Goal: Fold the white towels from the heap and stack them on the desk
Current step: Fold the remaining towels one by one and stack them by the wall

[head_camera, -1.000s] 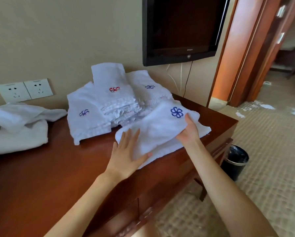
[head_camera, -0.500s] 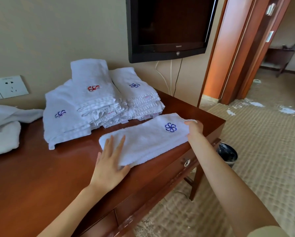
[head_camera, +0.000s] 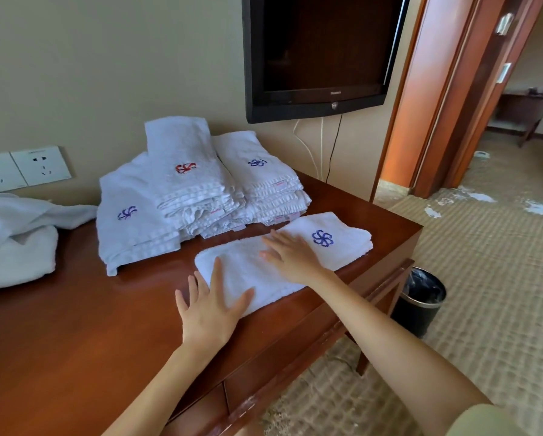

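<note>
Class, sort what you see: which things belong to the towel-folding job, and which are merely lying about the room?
Belongs to the job: towel under both hands; folded stack; unfolded heap; desk; left hand and right hand, flat on it.
Lying about: television; wall sockets; waste bin.

A black television (head_camera: 320, 51) hangs on a beige wall (head_camera: 106, 58). Right of it stands a wooden doorframe (head_camera: 421, 121), with patterned carpet (head_camera: 500, 294) below.
</note>
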`<state>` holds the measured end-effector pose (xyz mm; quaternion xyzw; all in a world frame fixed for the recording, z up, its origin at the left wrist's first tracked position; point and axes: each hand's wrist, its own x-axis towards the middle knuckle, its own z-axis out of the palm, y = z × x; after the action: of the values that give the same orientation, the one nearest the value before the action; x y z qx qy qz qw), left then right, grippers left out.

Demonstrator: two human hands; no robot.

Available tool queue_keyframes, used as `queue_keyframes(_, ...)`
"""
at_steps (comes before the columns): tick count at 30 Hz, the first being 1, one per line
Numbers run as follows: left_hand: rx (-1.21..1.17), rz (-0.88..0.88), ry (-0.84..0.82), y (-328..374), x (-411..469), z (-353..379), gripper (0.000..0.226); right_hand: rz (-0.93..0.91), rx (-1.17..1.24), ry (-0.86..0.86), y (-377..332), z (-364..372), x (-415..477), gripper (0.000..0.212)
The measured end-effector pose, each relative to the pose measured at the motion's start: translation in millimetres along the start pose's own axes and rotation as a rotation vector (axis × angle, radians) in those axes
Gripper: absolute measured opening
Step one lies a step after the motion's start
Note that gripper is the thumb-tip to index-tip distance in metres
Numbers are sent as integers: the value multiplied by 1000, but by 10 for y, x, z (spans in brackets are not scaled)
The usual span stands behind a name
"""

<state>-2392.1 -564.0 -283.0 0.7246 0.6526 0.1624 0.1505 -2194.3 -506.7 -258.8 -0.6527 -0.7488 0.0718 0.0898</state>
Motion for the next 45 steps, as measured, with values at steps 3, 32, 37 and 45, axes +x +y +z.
queue_keyframes(3,-35,42,12,-54,18,4,80,160,-26,15,287,-50,-8,59)
queue_keyframes(32,-1171,495,166,604,382,-1407,94,-11,1184,376,-360,-1537,-432,34)
queue_keyframes(37,-1093,414,-461,449,111,-585,77,-23,1300,433,-569,-1713,-382,36)
queue_keyframes(45,-1308,200,-652,606,-85,-140,48,235,1321,413,-241,-1700,33,61)
